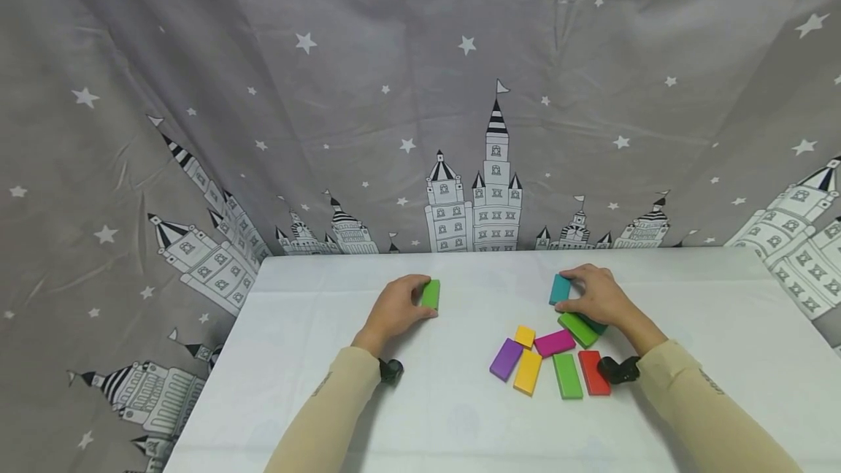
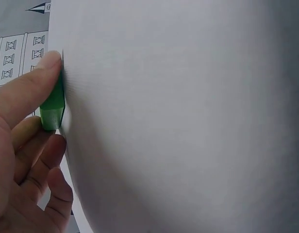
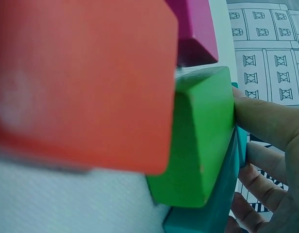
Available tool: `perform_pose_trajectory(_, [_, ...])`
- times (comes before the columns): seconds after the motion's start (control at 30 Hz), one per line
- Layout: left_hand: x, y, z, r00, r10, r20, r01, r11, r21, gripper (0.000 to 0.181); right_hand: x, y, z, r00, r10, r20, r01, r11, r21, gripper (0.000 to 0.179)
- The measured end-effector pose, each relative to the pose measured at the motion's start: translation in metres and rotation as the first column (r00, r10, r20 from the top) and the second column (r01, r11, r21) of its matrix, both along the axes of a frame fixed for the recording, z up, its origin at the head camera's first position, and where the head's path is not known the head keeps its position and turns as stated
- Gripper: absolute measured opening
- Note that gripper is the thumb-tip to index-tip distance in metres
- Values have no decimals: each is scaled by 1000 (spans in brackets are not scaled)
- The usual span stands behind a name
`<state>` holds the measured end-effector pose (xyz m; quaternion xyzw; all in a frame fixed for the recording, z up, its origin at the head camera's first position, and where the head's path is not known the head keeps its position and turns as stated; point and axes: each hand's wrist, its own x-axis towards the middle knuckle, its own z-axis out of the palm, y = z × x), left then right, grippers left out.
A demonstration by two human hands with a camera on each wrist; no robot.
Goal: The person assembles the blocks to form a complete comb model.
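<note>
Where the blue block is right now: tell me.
In the head view, the blue block is right of centre, pinched by the right hand, beyond the magenta block and the bright green block nearest that hand.

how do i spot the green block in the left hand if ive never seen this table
On the white table, find the person's left hand, well away from the cluster of coloured blocks. Between its thumb and fingers is a green block. Other green blocks lie in the cluster; this one sits apart, held in the left hand.
</note>
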<state>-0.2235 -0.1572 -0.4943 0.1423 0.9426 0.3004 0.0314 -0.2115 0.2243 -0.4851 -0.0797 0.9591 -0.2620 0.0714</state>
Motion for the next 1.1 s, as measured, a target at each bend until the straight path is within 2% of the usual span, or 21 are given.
perform_pose_trajectory(0.3, [3,-2,1,1000,1,-6,-1,1000,-26,74,2,-2,-1,1000,-2,17,2,1000,-26,69])
perform_pose_trajectory(0.53, [14,-1,4,997,27,-73,-33,995,-92,54,1,0,-2,1000,5,-26,-6,1000,-22,68])
perform_pose_trajectory(0.7, [19,2,3,994,47,-95,-60,989,-135,48,0,0,1,999,-9,-38,9,1000,-25,68])
perform_pose_trajectory(0.9, [24,5,1,990,101,-95,-109,990,-85,47,0,-5,8,998,11,-60,-15,998,-58,67])
perform_pose_trajectory(1.1, [28,9,1,983,178,-52,-179,983,-32,47,-4,-18,15,995,38,-90,-45,996,-83,68])
